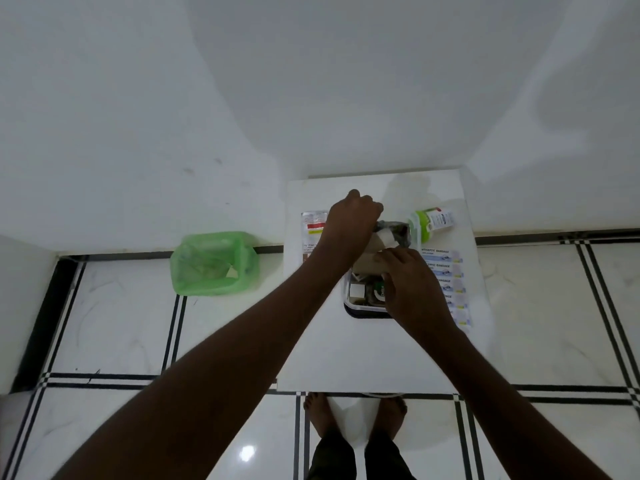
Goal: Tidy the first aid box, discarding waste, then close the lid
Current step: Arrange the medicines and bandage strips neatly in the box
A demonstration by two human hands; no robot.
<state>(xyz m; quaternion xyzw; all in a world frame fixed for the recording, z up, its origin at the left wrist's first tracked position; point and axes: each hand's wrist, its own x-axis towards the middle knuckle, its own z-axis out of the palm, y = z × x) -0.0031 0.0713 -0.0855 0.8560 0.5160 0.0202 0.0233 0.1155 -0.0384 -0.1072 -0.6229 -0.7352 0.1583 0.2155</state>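
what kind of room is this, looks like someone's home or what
Probably a room in a home: glossy white floor tiles with black lines, plain white walls, a small white table and a green-lined bin.

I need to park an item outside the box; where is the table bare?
The near half of the table, between the first aid box and its front edge, is bare. Also the far left corner. Crowded: bandage strips right of the box, sachet left, bottle behind.

Single head-worn wide-angle view, looking steeply down and forward over a white bench set against the wall. Close enough for both forearms to fill the lower frame (edges bowed by the lens), with floor tiles and bare feet directly below.
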